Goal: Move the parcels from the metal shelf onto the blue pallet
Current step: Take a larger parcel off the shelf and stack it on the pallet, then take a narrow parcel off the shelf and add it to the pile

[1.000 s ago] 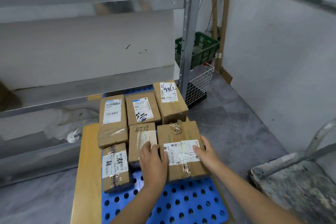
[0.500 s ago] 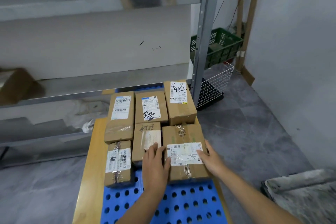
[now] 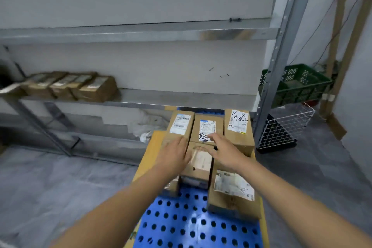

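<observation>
Both hands are reaching out over the parcels sitting on the blue pallet (image 3: 191, 225). Six boxes are showing there: back-left parcel (image 3: 181, 125), back-middle parcel (image 3: 207, 125), back-right parcel (image 3: 238, 127) with handwriting on its label, a small middle parcel (image 3: 199, 164), a front-right parcel (image 3: 233, 193), and a front-left parcel (image 3: 171, 187) mostly hiding under the forearm.

The left hand (image 3: 176, 154) is lying flat with fingers straight over the near end of the back-left parcel. The right hand (image 3: 226, 152) is spreading open, fingertips over the back-middle parcel's label. Neither grip is clamping anything, and the fingers are apart on both. The frame is too blurred to tell whether they are touching cardboard.

A row of shelf parcels (image 3: 70, 86) is sitting at the left end of the metal shelf (image 3: 171, 99), well apart from the pallet. A green crate (image 3: 296, 82) and a wire basket (image 3: 285, 127) are standing on the floor right of the shelf post.
</observation>
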